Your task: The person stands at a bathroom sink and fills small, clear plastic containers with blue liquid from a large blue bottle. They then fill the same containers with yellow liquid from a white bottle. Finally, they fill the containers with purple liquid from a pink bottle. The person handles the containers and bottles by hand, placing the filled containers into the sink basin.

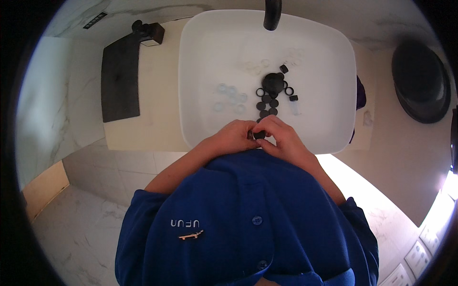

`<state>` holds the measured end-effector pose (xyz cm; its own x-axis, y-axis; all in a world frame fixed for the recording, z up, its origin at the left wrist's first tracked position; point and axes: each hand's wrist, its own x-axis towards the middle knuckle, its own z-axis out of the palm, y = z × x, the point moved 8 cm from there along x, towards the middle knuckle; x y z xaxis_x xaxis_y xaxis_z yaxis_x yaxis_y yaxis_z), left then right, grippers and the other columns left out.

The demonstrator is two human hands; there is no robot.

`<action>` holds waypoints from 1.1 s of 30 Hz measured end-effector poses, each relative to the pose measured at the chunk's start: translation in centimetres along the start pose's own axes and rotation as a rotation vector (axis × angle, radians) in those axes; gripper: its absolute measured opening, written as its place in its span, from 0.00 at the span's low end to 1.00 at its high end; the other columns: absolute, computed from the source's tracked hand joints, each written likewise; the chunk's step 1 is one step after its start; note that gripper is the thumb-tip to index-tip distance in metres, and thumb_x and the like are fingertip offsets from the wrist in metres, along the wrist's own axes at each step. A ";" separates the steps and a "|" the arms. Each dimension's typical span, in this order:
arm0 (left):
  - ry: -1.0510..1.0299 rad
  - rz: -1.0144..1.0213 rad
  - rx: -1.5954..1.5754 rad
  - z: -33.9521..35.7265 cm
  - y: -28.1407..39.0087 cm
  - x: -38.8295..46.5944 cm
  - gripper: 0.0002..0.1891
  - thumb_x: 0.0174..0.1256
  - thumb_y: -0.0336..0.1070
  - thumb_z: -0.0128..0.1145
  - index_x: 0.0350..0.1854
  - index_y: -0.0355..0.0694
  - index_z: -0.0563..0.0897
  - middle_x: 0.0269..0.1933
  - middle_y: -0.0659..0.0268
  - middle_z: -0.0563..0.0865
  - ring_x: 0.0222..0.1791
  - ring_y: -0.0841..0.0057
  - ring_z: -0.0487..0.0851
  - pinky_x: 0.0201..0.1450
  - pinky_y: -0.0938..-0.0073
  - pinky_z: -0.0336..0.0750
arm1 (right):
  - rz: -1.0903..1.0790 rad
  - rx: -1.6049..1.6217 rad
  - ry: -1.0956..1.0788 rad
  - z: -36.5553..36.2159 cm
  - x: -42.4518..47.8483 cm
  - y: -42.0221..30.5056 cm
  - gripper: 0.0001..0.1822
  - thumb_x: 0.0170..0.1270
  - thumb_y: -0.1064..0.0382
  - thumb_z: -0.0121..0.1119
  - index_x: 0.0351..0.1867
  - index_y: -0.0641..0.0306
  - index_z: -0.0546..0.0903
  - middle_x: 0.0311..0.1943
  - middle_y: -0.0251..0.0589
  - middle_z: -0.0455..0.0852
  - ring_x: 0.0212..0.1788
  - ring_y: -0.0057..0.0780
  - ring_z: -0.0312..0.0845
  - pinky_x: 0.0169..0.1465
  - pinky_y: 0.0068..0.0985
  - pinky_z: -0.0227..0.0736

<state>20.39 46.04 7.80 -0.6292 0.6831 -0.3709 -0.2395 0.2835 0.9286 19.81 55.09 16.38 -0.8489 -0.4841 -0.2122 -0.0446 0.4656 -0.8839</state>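
Near the front rim of the white washbasin (200, 46), my two hands meet. My right hand (281, 136) grips a small round black cap (259, 135) with thumb and fingertips. Against it, my left hand (234, 135) pinches a small dark piece (250, 134), mostly hidden by the fingers. Just beyond lie several flat black caps (266, 98) and black rings (289, 91) around the round black drain cover (273, 83). A small clear vial (294, 108) with a black top lies to the right. Several clear bluish pieces (232, 90) are spread on the left.
A black tap spout (272, 16) overhangs the basin's back. Faint clear rings (264, 63) lie toward the rear, with a black cap (283, 68) beside them. Left on the counter are a black mat (121, 78) and a dark box (154, 34). A dark oval object (420, 82) stands right.
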 end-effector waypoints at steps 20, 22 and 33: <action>0.003 -0.042 0.078 -0.1 0.2 0.1 0.14 0.61 0.40 0.67 0.34 0.34 0.79 0.26 0.66 0.80 0.27 0.81 0.74 0.33 0.75 0.70 | 0.363 0.258 0.048 0.9 -0.2 3.9 0.11 0.61 0.65 0.66 0.41 0.67 0.78 0.38 0.45 0.80 0.40 0.33 0.81 0.43 0.30 0.77; -0.038 -0.151 0.081 -0.7 0.4 -0.3 0.14 0.61 0.40 0.67 0.33 0.35 0.77 0.26 0.66 0.79 0.28 0.80 0.74 0.35 0.74 0.72 | 0.388 0.374 0.081 0.7 -0.6 4.9 0.11 0.60 0.66 0.66 0.40 0.67 0.78 0.37 0.45 0.80 0.36 0.34 0.81 0.42 0.30 0.77; 0.246 0.027 0.206 -3.6 -1.4 -2.6 0.09 0.65 0.31 0.58 0.43 0.38 0.73 0.40 0.59 0.77 0.43 0.68 0.77 0.48 0.70 0.72 | 0.378 -0.236 0.290 -3.7 -0.7 11.6 0.11 0.58 0.71 0.62 0.42 0.68 0.77 0.42 0.52 0.78 0.43 0.51 0.79 0.45 0.39 0.76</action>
<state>19.69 41.39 7.48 -0.7995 0.5159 -0.3076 -0.0810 0.4149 0.9063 18.00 63.57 7.80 -0.9381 -0.0409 -0.3440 0.2036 0.7384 -0.6429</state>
